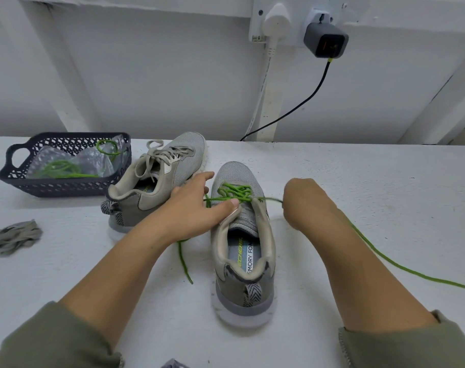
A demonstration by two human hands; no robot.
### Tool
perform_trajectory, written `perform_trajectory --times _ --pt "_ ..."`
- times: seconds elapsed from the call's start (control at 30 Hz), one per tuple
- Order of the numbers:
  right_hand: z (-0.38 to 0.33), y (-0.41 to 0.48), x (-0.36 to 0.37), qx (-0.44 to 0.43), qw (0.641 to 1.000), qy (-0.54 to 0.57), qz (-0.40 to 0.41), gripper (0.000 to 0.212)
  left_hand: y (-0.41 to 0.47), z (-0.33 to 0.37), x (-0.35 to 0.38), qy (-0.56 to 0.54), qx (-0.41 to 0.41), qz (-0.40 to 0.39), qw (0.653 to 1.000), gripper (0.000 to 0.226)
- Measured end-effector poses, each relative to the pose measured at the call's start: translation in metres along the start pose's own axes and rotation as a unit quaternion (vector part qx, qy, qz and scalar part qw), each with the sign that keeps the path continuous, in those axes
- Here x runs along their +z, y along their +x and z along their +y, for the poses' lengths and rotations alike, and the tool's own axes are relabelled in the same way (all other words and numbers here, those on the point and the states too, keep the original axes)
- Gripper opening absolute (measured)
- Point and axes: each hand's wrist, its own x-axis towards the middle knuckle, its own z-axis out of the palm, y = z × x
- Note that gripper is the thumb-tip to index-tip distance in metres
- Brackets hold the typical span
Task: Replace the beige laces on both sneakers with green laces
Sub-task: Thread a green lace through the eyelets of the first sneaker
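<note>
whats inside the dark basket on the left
The basket holds crumpled clear plastic bags and green laces: one bundle at the front, one loop near the back right corner. Anything beneath the bags is covered.

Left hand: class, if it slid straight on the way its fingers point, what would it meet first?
Probably the toe of the green-laced sneaker: the left hand points forward and rightward, stopping just short of it. Depth is unclear; it might slip between this and the beige-laced sneaker.

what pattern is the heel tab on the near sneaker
Black-and-white chevron on the heel tab, head view.
</note>
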Motion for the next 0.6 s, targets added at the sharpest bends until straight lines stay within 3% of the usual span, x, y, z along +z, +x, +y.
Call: perform_trajectory --times 0.03,0.1,0.23,0.27,0.37,0.43,0.5,0.6 --pt "-0.002 0.001 0.000 -0.044 0.998 0.024 0.025 0.005 0.000 -0.001 0.000 -0.001 -0.002 -0.001 1.000 0.099" --pt "-0.008 -0.002 -0.001 -0.112 0.990 0.083 0.036 0.012 0.000 -0.002 0.000 -0.004 -0.008 -0.003 1.000 0.099" --pt "0.000 0.005 0.000 0.023 0.999 -0.014 -0.036 0.014 0.000 -0.002 0.000 0.004 -0.005 -0.005 1.000 0.104" --pt "0.002 0.004 -0.002 0.010 0.998 -0.023 -0.057 0.010 0.000 -0.002 0.001 0.006 -0.005 -0.004 1.000 0.103" --pt "0.001 -0.007 -0.018 -0.137 0.986 0.059 -0.075 0.043 0.000 -0.003 0.002 0.007 -0.012 -0.004 1.000 0.103" --pt "0.000 -0.014 -0.026 -0.191 0.971 0.132 -0.054 0.031 0.000 -0.003 0.002 0.006 -0.015 -0.003 1.000 0.104" --pt "0.006 -0.007 -0.023 -0.157 0.971 0.175 -0.034 0.015 0.001 -0.004 0.002 0.002 -0.015 -0.001 1.000 0.103" --pt "0.015 0.000 -0.018 -0.097 0.982 0.159 -0.018 0.016 0.000 -0.005 0.003 -0.012 -0.010 -0.006 1.000 0.101"
